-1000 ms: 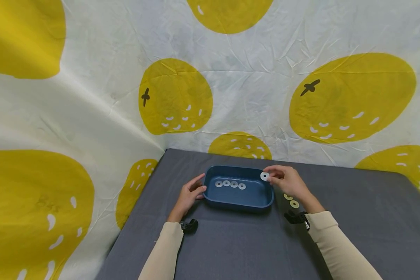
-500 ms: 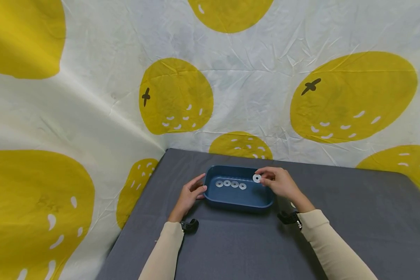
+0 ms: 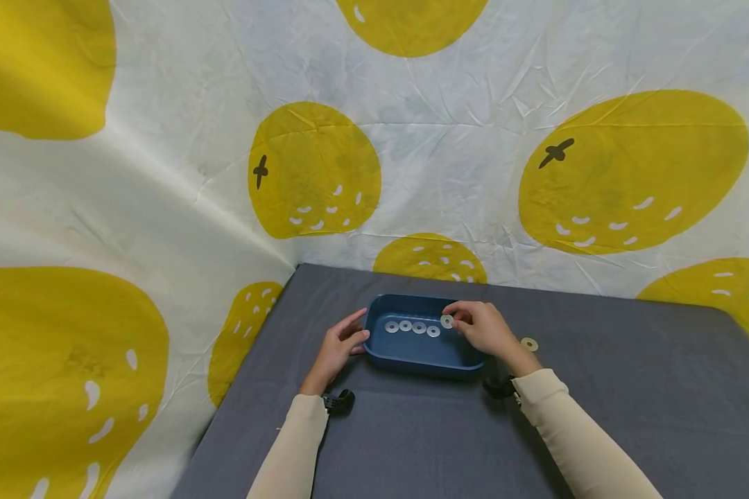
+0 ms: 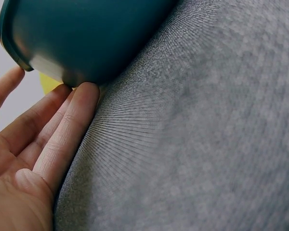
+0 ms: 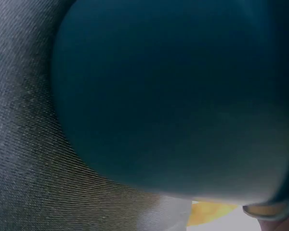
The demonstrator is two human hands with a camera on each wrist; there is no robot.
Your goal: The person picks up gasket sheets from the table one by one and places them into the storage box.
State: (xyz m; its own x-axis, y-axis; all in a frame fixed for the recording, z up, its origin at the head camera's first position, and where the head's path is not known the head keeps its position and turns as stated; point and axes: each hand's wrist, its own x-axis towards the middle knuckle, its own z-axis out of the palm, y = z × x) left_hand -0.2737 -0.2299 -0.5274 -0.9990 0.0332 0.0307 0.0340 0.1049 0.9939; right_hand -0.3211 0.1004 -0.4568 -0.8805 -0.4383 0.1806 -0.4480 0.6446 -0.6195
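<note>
A blue rectangular tray stands on the table, with a row of several silver washers lying flat on its floor. My left hand holds the tray's left end. Its thumb lies at the rim, and in the left wrist view its fingers touch the outer wall. Above the right part of the tray, my right hand pinches another silver washer between thumb and fingertips, just right of the row. In the right wrist view the tray's wall hides nearly all of that hand.
A gold-coloured washer lies on the grey tablecloth to the right of the tray, beside my right wrist. A white curtain with yellow fruit shapes hangs behind and to the left of the table.
My right hand has moved left over the tray with the washer, from its right rim towards the row. The gold-coloured washer shows again past the wrist. The left hand stays put.
</note>
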